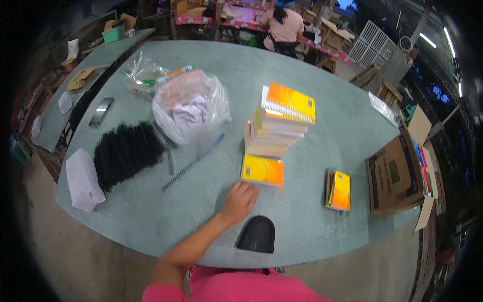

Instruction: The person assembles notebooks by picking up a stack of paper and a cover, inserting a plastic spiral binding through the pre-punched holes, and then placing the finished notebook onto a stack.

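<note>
My left hand [240, 202] rests near the middle of the green table, its fingers curled together. The fingertips come up to the near edge of a yellow-and-orange notebook [262, 171], and whatever they may hold is hidden. Right behind that notebook rises a tall stack of spiral notebooks [276, 128], with a yellow-and-orange cover on top. Closer to my body lies a black, round-topped flat piece [257, 235]. A smaller pile of the same notebooks [339, 190] sits to the right. My right hand does not show.
Left are a heap of black binding coils [128, 155], loose coils [180, 174], a blue pen [218, 140], a plastic bag [214, 98], a phone [101, 111] and a white wrapped bundle [83, 180]. An open cardboard box [395, 176] stands right. Another person [282, 27] sits beyond.
</note>
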`<state>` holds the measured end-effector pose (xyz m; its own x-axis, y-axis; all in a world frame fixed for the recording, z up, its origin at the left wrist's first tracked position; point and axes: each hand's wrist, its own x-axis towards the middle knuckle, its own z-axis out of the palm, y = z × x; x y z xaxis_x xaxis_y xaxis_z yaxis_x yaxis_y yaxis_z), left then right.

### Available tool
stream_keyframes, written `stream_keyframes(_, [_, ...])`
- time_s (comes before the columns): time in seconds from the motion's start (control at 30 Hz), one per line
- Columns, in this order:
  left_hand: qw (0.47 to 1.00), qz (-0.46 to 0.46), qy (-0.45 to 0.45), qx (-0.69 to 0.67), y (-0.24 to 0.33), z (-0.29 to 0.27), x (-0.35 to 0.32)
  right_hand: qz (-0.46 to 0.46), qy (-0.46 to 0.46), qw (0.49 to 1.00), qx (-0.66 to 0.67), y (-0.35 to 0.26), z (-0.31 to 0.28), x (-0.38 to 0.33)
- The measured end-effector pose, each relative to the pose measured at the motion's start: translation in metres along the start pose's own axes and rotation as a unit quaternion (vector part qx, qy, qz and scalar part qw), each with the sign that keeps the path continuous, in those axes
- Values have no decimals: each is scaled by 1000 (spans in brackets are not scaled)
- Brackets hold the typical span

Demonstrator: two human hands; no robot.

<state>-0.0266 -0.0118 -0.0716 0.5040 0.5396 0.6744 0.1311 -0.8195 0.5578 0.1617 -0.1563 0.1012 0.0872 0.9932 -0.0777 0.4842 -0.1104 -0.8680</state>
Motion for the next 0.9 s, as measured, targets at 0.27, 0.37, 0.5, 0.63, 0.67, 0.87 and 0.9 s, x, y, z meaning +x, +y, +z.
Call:
stream_keyframes(0.27, [953,93,-180,225,-34,16,41,197,-551,803,112,36,39,-166])
stream_keyframes(0.37, [898,121,-245,345,-32,14,37,213,-570,782,132,64,31,-170])
stream_keyframes(0.5, [861,109,-329,372,-7,5,43,206,-140,958,141,93,9,-90])
stream_keyframes(0.63, [968,-70,-211,114,20,-13,46,-14,269,947,176,132,55,4])
stream_keyframes(0.67, [977,-142,-156,9,31,-13,38,-33,298,921,249,115,69,21])
stream_keyframes(0.87, [970,-190,-145,-44,32,-55,-11,-62,146,924,349,89,78,60])
stream_keyframes(0.9, [980,-159,-119,10,18,-70,-22,-63,130,952,271,80,73,59])
